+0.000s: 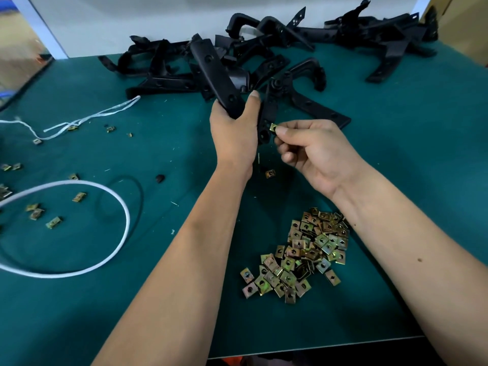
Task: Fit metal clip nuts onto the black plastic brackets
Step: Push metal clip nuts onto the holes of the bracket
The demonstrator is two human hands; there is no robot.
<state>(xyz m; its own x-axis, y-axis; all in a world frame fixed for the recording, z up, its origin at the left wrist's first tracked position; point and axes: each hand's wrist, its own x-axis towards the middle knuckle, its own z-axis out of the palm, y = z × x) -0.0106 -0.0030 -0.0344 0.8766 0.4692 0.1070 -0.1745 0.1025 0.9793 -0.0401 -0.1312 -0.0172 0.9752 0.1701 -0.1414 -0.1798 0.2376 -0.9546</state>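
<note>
Clip nut (273, 127), pinched between thumb and forefinger of the right hand (314, 151), sits just right of the lower end of the black bracket (219, 75), whose long axis runs up and away from the gripping left hand (233, 128).

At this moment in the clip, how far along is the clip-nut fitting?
Done: cannot tell; no bracket in the heap of black plastic brackets visibly carries a nut. In hand: the left hand grips one long black plastic bracket while the right hand pinches a small brass-coloured metal clip nut at its lower end, not yet seated. Left: a large pile of brass-coloured clip nuts on the green mat.
</note>
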